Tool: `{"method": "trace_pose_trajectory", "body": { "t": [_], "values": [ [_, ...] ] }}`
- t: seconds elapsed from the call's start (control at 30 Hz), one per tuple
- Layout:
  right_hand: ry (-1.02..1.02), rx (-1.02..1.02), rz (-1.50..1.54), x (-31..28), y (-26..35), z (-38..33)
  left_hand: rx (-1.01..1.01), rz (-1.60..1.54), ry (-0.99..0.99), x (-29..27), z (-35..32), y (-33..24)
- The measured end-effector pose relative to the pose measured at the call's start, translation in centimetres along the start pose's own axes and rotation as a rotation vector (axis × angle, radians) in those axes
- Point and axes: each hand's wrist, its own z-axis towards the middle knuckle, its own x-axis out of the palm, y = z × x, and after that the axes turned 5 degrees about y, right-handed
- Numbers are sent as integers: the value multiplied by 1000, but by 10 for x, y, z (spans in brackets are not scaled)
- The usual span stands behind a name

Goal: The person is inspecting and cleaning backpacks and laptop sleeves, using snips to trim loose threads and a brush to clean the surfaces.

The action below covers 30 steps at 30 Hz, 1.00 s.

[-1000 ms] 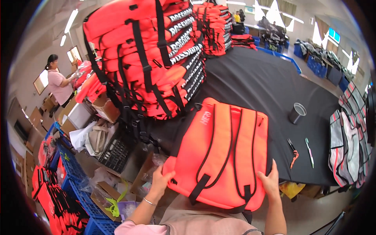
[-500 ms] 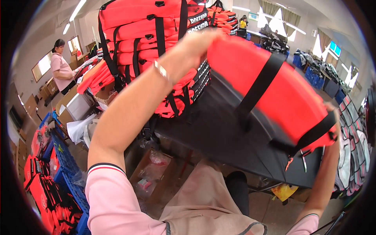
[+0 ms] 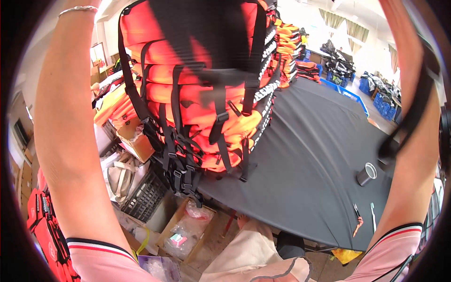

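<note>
- Both our arms are lifted way up, so the left forearm [image 3: 66, 141] fills the left side of the view and the right forearm [image 3: 413, 141] runs up the right edge.
- Our hands themselves are out of frame above the top edge, so we can't tell how the fingers are set or what they've got hold of.
- There's a silver bracelet [image 3: 77, 9] on the left wrist, right at the top.
- The orange backpack [image 3: 206, 28] is up high and close to the camera, its black back panel covering the top middle; it sits in front of the big pile.
- A black strap [image 3: 413, 113] hangs down across the right forearm.
- Behind it, a tall stack of orange bags [image 3: 202, 117] sits at the left end of the black table [image 3: 319, 155], straps dangling over the edge.
- On the table near the right arm: a small grey cup [image 3: 366, 174] and, nearer the front edge, a pen [image 3: 373, 214] and orange-handled snips [image 3: 357, 221].
- On the floor below the table: an open cardboard box [image 3: 185, 230] and a black crate [image 3: 143, 197].
</note>
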Motion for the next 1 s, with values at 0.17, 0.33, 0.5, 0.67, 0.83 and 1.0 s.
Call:
{"method": "trace_pose_trajectory", "body": {
  "t": [0.17, 0.33, 0.5, 0.67, 0.83, 1.0],
  "values": [
    [70, -163, 430, 142, 2, -46, 125, 629, 30, 1, 37, -12],
    [3, 283, 27, 277, -78, -159, 58, 754, -7, 56, -86, 91],
    [173, -288, -338, 278, -116, -212, -223, 621, 121, -6, -91, 135],
    [-37, -252, -696, 280, -131, -232, -244, 626, 109, -10, -103, 177],
    [136, 109, -601, 275, -142, -203, -227, 726, 88, -19, -116, 144],
    [114, 167, -674, 265, -151, -216, -204, 730, 75, 52, -137, 171]
  ]
}}
